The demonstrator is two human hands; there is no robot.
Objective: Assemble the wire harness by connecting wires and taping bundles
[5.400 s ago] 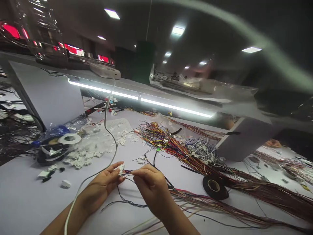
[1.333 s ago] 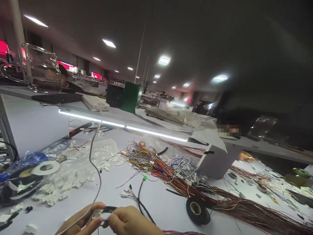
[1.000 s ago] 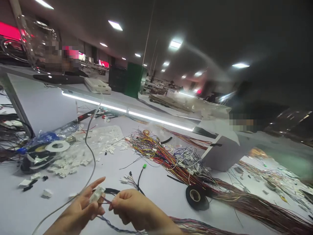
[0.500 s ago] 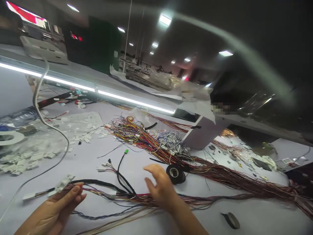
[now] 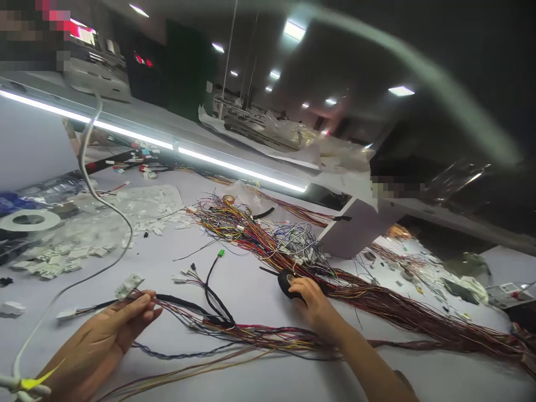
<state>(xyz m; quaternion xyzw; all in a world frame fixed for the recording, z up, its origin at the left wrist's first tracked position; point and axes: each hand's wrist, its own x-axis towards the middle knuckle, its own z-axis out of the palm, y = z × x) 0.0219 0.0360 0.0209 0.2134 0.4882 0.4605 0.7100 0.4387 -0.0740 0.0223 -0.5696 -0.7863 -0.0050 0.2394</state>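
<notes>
The left hand (image 5: 111, 329) lies low on the tabletop (image 5: 251, 285), palm turned up, with its fingers (image 5: 140, 304) closed lightly on a harness (image 5: 196, 312) of thin coloured wires and black sleeving. Just beyond the fingertips a white connector (image 5: 129, 286) sits at the end of that harness, and a second small white plug (image 5: 67, 314) lies to its left. The harness runs right from the hand across the tabletop, with a black branch rising to a small green plug (image 5: 220, 253).

The right hand (image 5: 312, 298) is stretched forward and rests on a black tape roll (image 5: 287, 281); its fingers curl over the roll's near edge, but how firmly they grip it cannot be told. The roll lies flat against the near side of a long wire bundle (image 5: 377, 304) that sweeps from the middle of the tabletop out to the right.

To the left lie a heap of white connectors (image 5: 58, 259) and a white tape ring (image 5: 29, 220). A grey cable (image 5: 106, 204) hangs down from the shelf and loops past the left hand. A light strip (image 5: 238, 168) glows under the shelf edge. Farther right, another person's hand (image 5: 397, 231) shows behind a white support.
</notes>
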